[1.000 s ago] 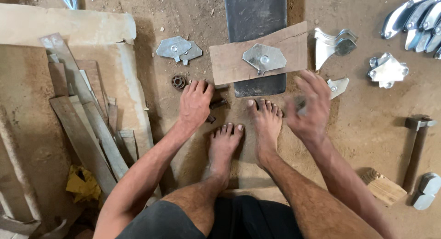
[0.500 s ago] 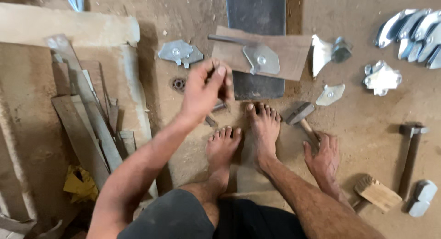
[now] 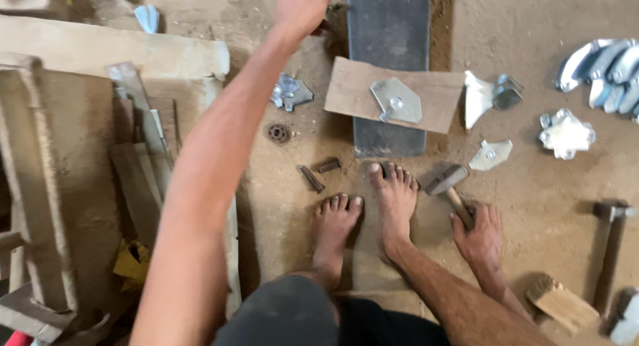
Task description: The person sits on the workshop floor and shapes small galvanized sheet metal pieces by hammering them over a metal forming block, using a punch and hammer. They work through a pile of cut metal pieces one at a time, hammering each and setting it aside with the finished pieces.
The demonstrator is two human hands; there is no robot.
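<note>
- Reaching far forward, the left hand [image 3: 301, 10] is stretched to the top edge of the view beside the dark steel slab [image 3: 388, 26]; its fingers curl around something small and dark there, but whether they actually grip it cannot be told.
- The right hand [image 3: 480, 234] rests low on the dirt floor [image 3: 532, 186], closed around the wooden handle of a hammer [image 3: 451, 189] whose grey metal head lies just beside the right foot [image 3: 395, 206].
- No box or tray holds anything; the parts lie loose on the ground.
- A flat brown board [image 3: 359, 93] lies across the slab, with a shiny hexagonal metal plate [image 3: 397, 101] on it.
- More stamped sheet-metal pieces lie about: a crumpled one [image 3: 288, 93] left of the board, a small flat one [image 3: 491, 154] near the hammer head, a star-shaped one [image 3: 564, 133] to the right.
- Two short rusty bolts [image 3: 319, 173] lie just ahead of the left foot [image 3: 335, 229], a small dark cog [image 3: 278, 133] a little beyond them.
- A second hammer [image 3: 611, 243] lies well apart at the right.
- Half a second ago the left hand was at the board's near corner; it has since gone well past it, while the right hand has stayed on the hammer handle.
</note>
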